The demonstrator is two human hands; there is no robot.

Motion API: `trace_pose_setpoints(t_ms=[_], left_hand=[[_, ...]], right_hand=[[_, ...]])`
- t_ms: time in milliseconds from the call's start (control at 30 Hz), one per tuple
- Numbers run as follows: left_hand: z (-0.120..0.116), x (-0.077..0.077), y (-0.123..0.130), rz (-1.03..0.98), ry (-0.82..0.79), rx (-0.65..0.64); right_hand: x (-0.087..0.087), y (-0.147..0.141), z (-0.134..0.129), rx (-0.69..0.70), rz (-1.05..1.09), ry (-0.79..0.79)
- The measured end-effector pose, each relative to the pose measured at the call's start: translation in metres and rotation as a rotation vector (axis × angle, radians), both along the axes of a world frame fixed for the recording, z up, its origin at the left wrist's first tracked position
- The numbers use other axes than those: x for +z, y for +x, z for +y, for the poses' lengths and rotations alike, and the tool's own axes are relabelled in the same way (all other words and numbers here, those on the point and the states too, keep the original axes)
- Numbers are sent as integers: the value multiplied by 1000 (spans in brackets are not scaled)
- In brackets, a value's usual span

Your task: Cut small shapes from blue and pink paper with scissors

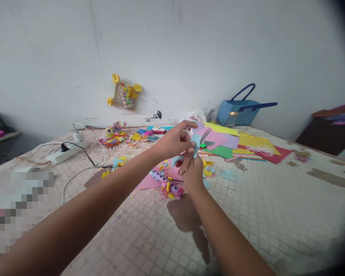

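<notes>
Scissors [206, 135] sat in our right hand [193, 170], fingers curled round handles, blades at light-blue paper [196, 140]; our left hand [176, 141] pinched paper, thumb and fingers nearly closed, above table [247, 207].

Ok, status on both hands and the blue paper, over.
Left hand pinching light blue paper. Right hand gripping scissors, blades at the paper. Coloured sheets beyond, flowered purple craft piece below; neither appears to block.
</notes>
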State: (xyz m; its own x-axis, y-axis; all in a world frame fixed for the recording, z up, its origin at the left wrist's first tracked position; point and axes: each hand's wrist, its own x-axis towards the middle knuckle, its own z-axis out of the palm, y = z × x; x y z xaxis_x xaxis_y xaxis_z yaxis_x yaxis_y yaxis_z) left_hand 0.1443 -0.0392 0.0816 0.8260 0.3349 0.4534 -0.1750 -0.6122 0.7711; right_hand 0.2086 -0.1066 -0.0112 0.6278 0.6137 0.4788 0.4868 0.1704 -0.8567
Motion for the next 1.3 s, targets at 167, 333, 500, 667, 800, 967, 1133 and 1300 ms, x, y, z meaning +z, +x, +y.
trace_pose_setpoints(t_ms=[167, 333, 500, 667, 800, 967, 1133, 1300], left_hand=[[-5, 11, 36, 82, 64, 45], [10, -1, 14, -115, -46, 308], [55, -26, -66, -215, -183, 627], [100, -64, -139, -247, -173, 958], [122, -89, -158, -152, -185, 1014], [131, -98, -157, -74, -200, 960], [125, -95, -159, -59, -179, 944], [121, -95, -160, -84, -169, 957]], right_hand=[[3, 15, 4, -82, 195, 93], [7, 14, 1, -59, 218, 121], [5, 11, 3, -2, 138, 59], [7, 6, 4, 29, 25, -47], [7, 2, 4, 45, -47, -105], [2, 4, 6, 49, -101, -131], [-1, 6, 6, 40, -132, -140], [-3, 8, 6, 49, -149, -163]])
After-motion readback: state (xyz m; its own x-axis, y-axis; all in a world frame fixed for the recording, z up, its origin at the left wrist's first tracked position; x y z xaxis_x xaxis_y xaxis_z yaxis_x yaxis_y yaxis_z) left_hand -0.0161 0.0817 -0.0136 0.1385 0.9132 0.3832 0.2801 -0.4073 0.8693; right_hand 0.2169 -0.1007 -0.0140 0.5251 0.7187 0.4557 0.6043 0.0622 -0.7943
